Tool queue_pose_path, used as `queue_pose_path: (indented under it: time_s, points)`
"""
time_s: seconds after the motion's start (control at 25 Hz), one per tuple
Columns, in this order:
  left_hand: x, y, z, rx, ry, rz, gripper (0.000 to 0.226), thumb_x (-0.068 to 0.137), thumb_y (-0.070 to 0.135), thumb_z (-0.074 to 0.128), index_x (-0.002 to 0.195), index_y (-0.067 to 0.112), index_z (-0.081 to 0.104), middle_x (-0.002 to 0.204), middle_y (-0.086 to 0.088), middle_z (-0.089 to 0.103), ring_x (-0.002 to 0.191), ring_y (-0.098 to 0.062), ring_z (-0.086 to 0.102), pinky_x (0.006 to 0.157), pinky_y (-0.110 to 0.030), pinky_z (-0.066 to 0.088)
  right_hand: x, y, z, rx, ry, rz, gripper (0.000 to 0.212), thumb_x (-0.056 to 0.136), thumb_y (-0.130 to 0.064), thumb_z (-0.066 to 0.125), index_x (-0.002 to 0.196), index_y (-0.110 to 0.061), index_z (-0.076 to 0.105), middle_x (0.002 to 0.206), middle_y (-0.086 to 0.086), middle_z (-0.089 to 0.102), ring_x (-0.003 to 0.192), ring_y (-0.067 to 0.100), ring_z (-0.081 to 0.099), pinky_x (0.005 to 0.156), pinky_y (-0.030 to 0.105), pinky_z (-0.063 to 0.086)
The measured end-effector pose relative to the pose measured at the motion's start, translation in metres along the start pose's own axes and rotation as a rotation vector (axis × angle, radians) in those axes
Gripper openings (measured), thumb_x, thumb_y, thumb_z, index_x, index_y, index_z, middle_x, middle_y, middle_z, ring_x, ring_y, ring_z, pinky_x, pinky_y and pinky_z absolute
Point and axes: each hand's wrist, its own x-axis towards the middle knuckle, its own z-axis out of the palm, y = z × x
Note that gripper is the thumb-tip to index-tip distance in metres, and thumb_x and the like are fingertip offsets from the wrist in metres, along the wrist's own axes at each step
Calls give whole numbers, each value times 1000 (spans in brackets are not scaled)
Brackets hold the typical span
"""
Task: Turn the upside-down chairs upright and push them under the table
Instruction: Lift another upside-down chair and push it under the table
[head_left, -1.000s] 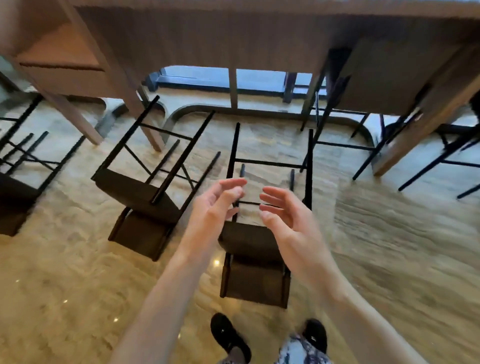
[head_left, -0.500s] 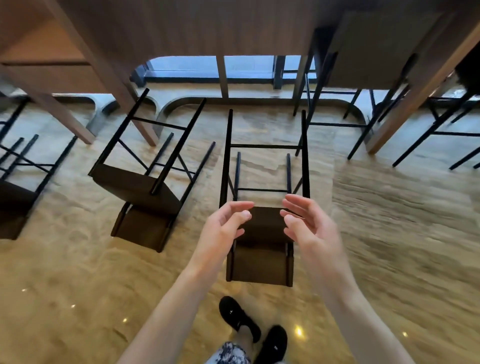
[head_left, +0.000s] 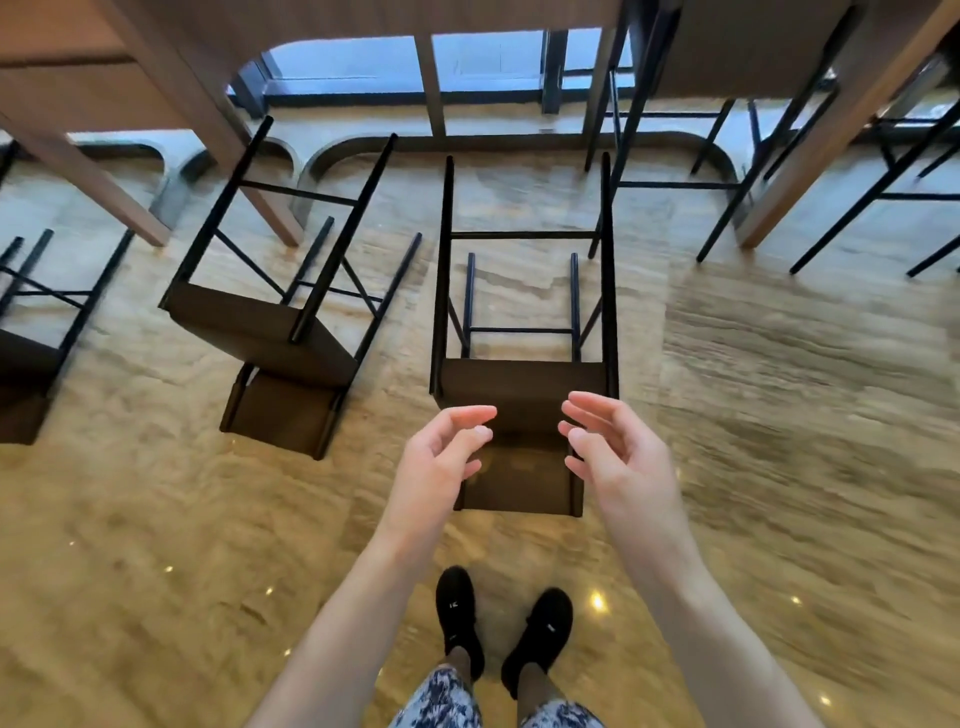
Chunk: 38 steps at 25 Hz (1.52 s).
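An upside-down dark chair (head_left: 522, 384) lies on the marble floor right in front of me, its black legs pointing toward the wooden table (head_left: 218, 31). My left hand (head_left: 441, 462) and my right hand (head_left: 613, 452) hover above its seat and backrest, fingers apart, holding nothing, and neither touches it. A second upside-down chair (head_left: 270, 332) lies to the left, angled. A third chair (head_left: 26, 364) shows partly at the left edge.
Slanted wooden table legs (head_left: 244, 176) stand beyond the left chair, another (head_left: 810, 156) at the right. Black legs of upright chairs (head_left: 670, 182) stand under the table at the upper right. My two black shoes (head_left: 504, 629) are just behind the middle chair.
The view has tilted down and closer to the middle chair. Both hands have lowered toward its seat and stayed open; my feet have come together.
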Motion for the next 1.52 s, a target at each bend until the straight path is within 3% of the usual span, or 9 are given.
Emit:
queue_pose_path:
  time_s: [0.32, 0.68, 0.88, 1.0, 1.16, 1.28, 1.4, 1.44, 1.52]
  points:
    - [76, -93, -20, 2, 38, -26, 25, 95, 21, 64, 116, 34, 70, 115, 20, 69, 109, 4, 63, 103, -33, 50, 37, 89, 15, -31, 165, 128, 32, 95, -5, 58, 116, -28, 66, 112, -13, 70, 104, -2, 65, 101, 37, 52]
    - [162, -286, -24, 61, 115, -150, 24, 95, 14, 64, 107, 33, 72, 106, 11, 73, 103, -2, 66, 92, -24, 51, 95, 275, 17, -127, 170, 281, 35, 91, -8, 66, 119, -29, 63, 111, -12, 69, 104, 0, 65, 95, 28, 53]
    - [210, -394, -26, 106, 135, -222, 20, 94, 14, 65, 106, 29, 70, 107, 10, 70, 104, -1, 64, 79, -12, 48, 145, 396, 23, -161, 213, 372, 31, 93, -8, 63, 119, -24, 63, 111, -8, 67, 99, 3, 64, 83, 21, 53]
    - [239, -451, -29, 121, 171, -254, 19, 92, 11, 68, 107, 24, 69, 113, 4, 69, 109, -11, 64, 82, -19, 49, 177, 469, 27, -176, 216, 457, 29, 93, -6, 63, 118, -20, 62, 113, -4, 66, 97, 4, 63, 76, 18, 50]
    - [297, -534, -34, 152, 176, -322, 24, 89, 15, 73, 111, 22, 66, 117, -6, 69, 112, -24, 64, 98, -42, 52, 223, 570, 29, -244, 217, 525, 28, 91, -6, 65, 116, -19, 65, 111, -2, 67, 94, 6, 63, 78, 23, 51]
    - [346, -590, -33, 205, 189, -294, 33, 89, 23, 74, 120, 21, 62, 119, 4, 64, 116, -17, 60, 86, -23, 49, 260, 638, 14, -338, 211, 529, 26, 92, -13, 67, 116, -21, 64, 106, -6, 66, 89, 5, 62, 71, 20, 49]
    - [396, -639, -34, 240, 212, -239, 40, 91, 24, 71, 129, 21, 56, 126, 7, 57, 118, -11, 53, 63, -8, 48, 305, 698, -8, -487, 174, 467, 33, 90, -18, 69, 122, -19, 62, 112, -2, 67, 101, 16, 65, 84, 32, 53]
    - [413, -653, -36, 244, 231, -203, 40, 92, 23, 70, 129, 22, 55, 128, 6, 55, 118, -11, 51, 62, -8, 49, 322, 716, -16, -546, 183, 441, 40, 89, -18, 70, 128, -16, 59, 116, 3, 65, 104, 19, 63, 89, 34, 53]
    - [445, -677, -41, 266, 276, -135, 43, 91, 24, 71, 129, 23, 52, 131, 5, 53, 120, -12, 49, 79, -16, 49, 350, 745, -31, -656, 204, 399, 52, 90, -20, 70, 137, -12, 51, 126, 8, 54, 110, 21, 56, 92, 31, 48]
